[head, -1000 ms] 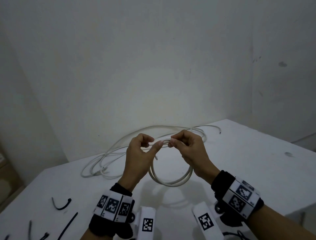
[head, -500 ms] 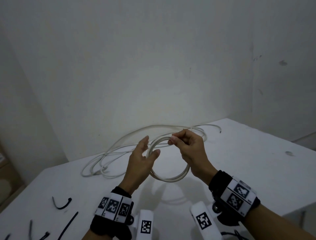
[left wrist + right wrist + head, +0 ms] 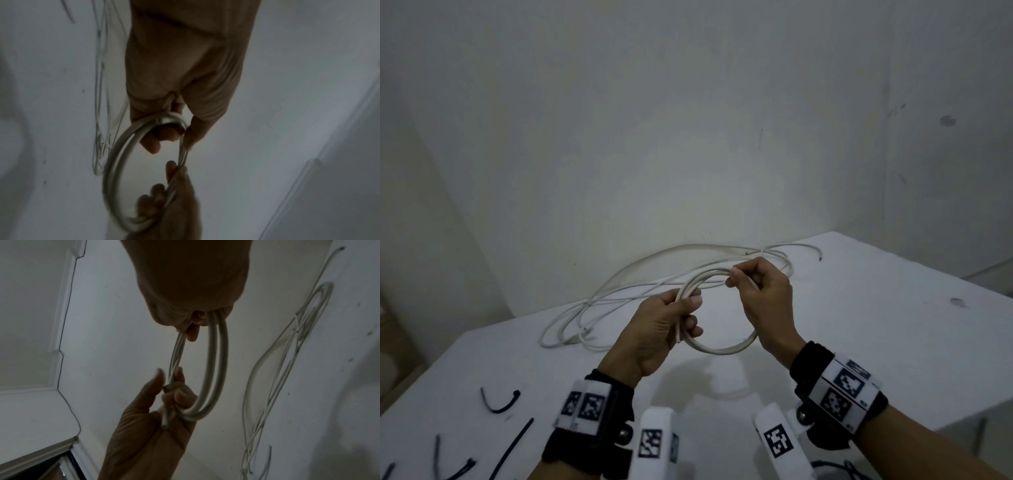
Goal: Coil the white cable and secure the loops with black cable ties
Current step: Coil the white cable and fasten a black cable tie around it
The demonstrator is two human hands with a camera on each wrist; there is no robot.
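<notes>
Two loops of white cable (image 3: 717, 348) hung above the table (image 3: 859, 325); my left hand (image 3: 654, 329) gripped them, right hand (image 3: 760, 291) pinched their top. I'd match each new loop's size, untwisted.

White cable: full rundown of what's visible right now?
The white cable is thin, round and smooth, plastic-looking. Part is wound into a small coil of about two loops held above the white table. The left hand grips the coil's left side, where a cut end pokes out; the right hand pinches its top. The rest lies in loose slack loops on the table behind.
</notes>
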